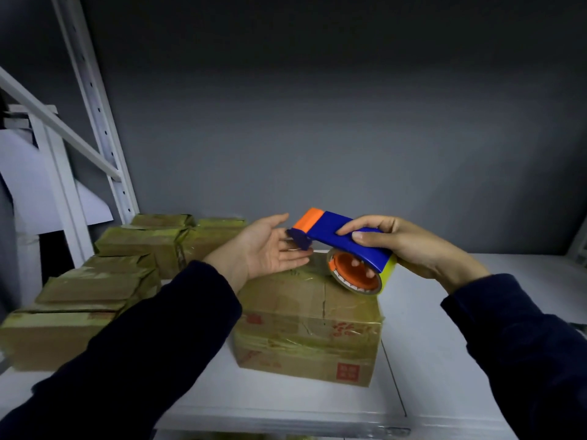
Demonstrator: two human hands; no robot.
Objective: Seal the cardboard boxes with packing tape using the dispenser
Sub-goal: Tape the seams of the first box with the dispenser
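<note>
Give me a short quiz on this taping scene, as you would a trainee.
1. True or false: the right hand grips the blue tape dispenser.
2. The left hand is: A) clenched in a fist; B) open, palm up, by the dispenser's orange front end; C) gripping a box.
3. On which side of the box under the hands are the other cardboard boxes stacked?
Key: 1 true; 2 B; 3 left.
</note>
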